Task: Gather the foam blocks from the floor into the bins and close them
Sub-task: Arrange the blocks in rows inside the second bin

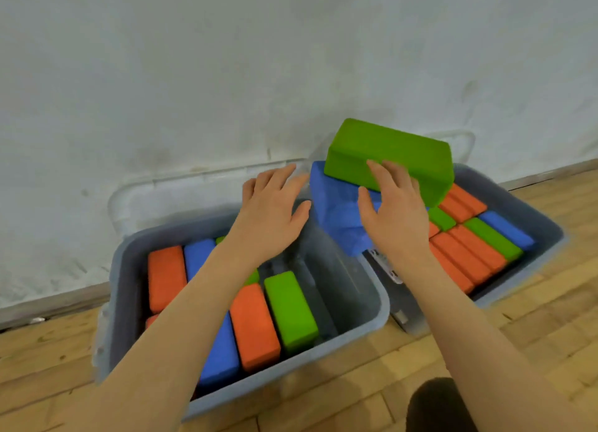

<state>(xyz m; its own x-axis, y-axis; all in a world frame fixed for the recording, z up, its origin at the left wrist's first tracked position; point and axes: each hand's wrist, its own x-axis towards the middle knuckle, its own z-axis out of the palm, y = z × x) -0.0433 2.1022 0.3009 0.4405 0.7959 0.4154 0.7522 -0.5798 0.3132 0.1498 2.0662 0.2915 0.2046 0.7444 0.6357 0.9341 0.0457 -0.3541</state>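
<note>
Two grey plastic bins stand side by side on the wood floor against a white wall. The left bin (356, 289) holds several orange, blue and green foam blocks, with a bare gap at its right end. The right bin (534, 224) is packed with more blocks. A large green block (388, 153) lies on a tilted blue block (336, 214) over the right bin's left end. My right hand (394, 218) touches the green block's near face with spread fingers, its thumb by the blue block. My left hand (271, 214) hovers over the left bin with straight fingers, holding nothing.
Two translucent lids lean on the wall, one lid (181, 188) behind the left bin and one lid (462, 140) behind the right. A dark rounded shape (437, 405) sits at the bottom edge. Wood floor surrounds the bins.
</note>
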